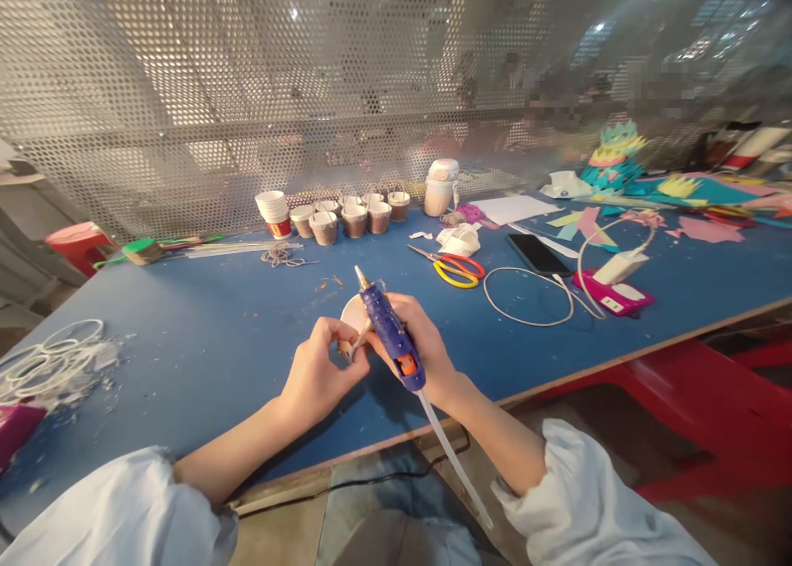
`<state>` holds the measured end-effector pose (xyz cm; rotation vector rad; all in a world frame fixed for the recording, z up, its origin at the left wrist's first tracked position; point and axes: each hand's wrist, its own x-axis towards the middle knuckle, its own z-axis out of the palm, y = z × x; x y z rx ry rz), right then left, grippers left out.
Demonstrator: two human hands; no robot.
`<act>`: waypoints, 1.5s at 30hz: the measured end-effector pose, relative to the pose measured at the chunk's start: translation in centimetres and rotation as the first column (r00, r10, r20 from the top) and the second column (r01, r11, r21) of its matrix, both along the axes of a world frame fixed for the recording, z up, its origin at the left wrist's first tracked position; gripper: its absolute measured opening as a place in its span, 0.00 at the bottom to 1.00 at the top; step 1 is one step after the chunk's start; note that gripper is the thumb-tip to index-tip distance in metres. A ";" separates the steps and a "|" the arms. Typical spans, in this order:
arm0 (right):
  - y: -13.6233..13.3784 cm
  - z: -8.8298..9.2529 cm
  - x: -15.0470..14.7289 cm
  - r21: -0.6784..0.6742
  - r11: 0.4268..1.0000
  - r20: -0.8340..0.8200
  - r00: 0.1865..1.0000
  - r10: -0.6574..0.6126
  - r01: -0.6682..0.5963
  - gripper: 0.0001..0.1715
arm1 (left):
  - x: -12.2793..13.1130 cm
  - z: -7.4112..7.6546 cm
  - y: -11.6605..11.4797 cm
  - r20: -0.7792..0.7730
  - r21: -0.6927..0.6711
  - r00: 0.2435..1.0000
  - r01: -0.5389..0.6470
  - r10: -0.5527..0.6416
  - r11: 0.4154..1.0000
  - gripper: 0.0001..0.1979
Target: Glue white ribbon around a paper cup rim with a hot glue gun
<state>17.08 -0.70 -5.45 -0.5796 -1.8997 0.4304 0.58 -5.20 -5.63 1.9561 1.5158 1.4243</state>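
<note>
My right hand (426, 343) is closed around a dark blue hot glue gun (387, 318), its nozzle pointing up and away from me. A long translucent glue stick (454, 459) sticks out of its rear. Behind the gun is a small paper cup (354, 312), partly covered by the gun and my fingers. My left hand (325, 368) pinches the near side of this cup, where a thin brownish strip shows between thumb and forefinger. The right fingertips also meet the cup; how firmly they grip it is hidden.
Beyond my hands stand several wrapped cups (355, 221), a stack of paper cups (273, 211) and a bottle (441, 188). Scissors (454, 269), a phone (538, 255), a white cable (525, 323) and a pink power strip (612, 294) lie right. White cord (55, 356) lies left.
</note>
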 end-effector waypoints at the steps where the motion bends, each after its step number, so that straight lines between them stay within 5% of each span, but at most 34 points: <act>1: 0.1 -0.2 0.0 -0.019 1.000 -0.005 1.000 0.000 0.000 0.12 | -0.1 -0.1 0.0 0.003 0.001 1.000 0.015 -0.015 1.000 0.08; 7: -0.1 -0.7 0.5 -0.070 0.995 -0.027 0.997 -0.067 0.065 0.12 | -0.3 -0.3 0.1 -0.034 0.057 0.998 0.060 -0.058 0.997 0.09; 17: -0.5 -0.6 0.3 0.136 0.989 0.068 0.995 -0.070 0.060 0.15 | -0.1 0.3 -0.1 -0.094 0.075 0.995 0.046 -0.038 0.996 0.10; 25: -0.4 -0.8 0.4 0.096 0.992 0.094 0.991 -0.094 0.085 0.13 | -0.4 0.2 0.1 -0.019 -0.028 0.996 0.087 -0.088 0.996 0.11; 37: -0.6 -1.6 0.1 0.047 0.992 0.024 0.993 -0.118 0.117 0.09 | -0.4 -0.6 0.5 0.123 0.016 0.966 0.227 -0.227 0.974 0.12; 45: -0.9 -1.0 0.1 0.011 0.990 0.001 0.990 -0.140 0.140 0.09 | -1.0 -0.7 0.6 0.010 0.111 0.963 0.267 -0.269 0.957 0.10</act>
